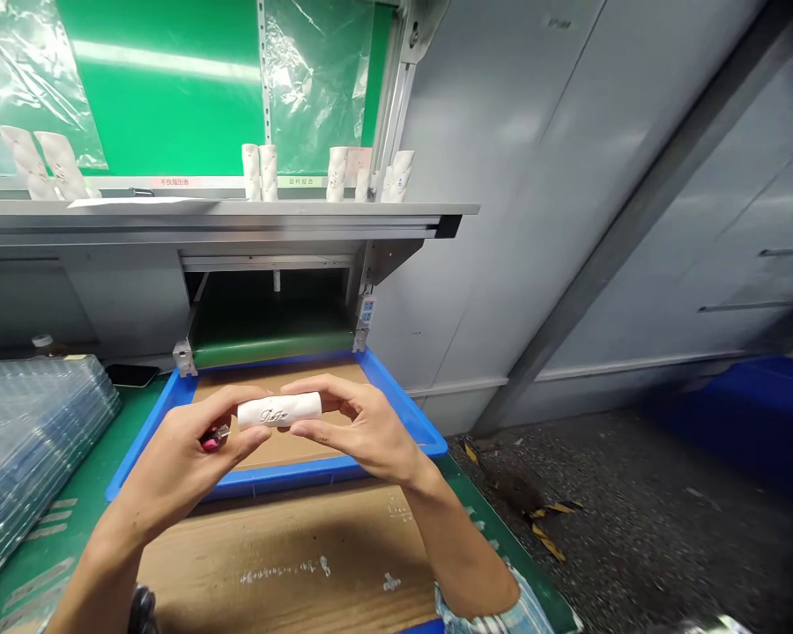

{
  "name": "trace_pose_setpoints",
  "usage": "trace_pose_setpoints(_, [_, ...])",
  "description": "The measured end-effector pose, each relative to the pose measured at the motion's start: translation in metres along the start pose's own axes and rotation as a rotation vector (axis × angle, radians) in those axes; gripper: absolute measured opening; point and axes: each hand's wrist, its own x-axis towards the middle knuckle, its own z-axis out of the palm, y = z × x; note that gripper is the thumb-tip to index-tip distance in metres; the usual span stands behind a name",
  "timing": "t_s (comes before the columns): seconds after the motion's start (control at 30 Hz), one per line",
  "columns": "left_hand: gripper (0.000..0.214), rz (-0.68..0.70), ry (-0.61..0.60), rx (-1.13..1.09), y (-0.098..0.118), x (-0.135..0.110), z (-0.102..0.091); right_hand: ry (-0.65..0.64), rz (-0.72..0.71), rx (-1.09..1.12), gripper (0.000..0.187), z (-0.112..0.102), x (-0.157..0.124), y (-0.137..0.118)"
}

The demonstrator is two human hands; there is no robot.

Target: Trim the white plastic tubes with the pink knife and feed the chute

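Observation:
A small white cylinder (278, 410) with raised script lettering lies level between my two hands, over the blue tray. My left hand (195, 440) grips its left end between thumb and fingers. Tucked in that same palm is a small pink-red tool with a metal tip (214, 438), mostly hidden by the fingers. At the cylinder's right end, my right hand (363, 427) pinches it between thumb and fingertips.
A blue tray (410, 414) lined with cardboard stands below a green conveyor belt (270, 348). Clear plastic trays (33, 449) are stacked at left, beside a black phone (132, 376). Several white cylinders (269, 172) stand on the shelf (238, 210). Marked cardboard (291, 546) lies in front.

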Motion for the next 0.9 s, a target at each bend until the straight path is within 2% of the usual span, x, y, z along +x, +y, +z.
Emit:
trace_pose_setpoints(0.13, [0.028, 0.059, 0.042, 0.014, 0.002, -0.002, -0.003, -0.015, -0.003, 0.016, 0.040, 0.002, -0.002, 0.002])
trace_pose_setpoints(0.27, [0.030, 0.111, 0.065, 0.040, 0.000, -0.004, -0.004, -0.044, 0.055, 0.128, 0.047, 0.004, -0.003, 0.003])
trace_pose_setpoints(0.37, [0.031, 0.133, 0.093, 0.062, 0.000, -0.005, -0.003, -0.065, 0.065, 0.178, 0.042, 0.004, -0.003, 0.003])
trace_pose_setpoints(0.63, [0.037, 0.308, 0.146, 0.162, 0.001, -0.010, -0.002, -0.134, -0.081, 0.291, 0.039, 0.007, -0.005, -0.005])
trace_pose_setpoints(0.8, [0.041, 0.379, 0.180, 0.253, 0.004, -0.013, -0.002, -0.097, -0.141, 0.282, 0.036, 0.010, -0.004, -0.008])
trace_pose_setpoints(0.9, [0.040, 0.374, 0.204, 0.298, 0.008, -0.015, -0.001, -0.075, -0.145, 0.284, 0.035, 0.011, -0.005, -0.008])
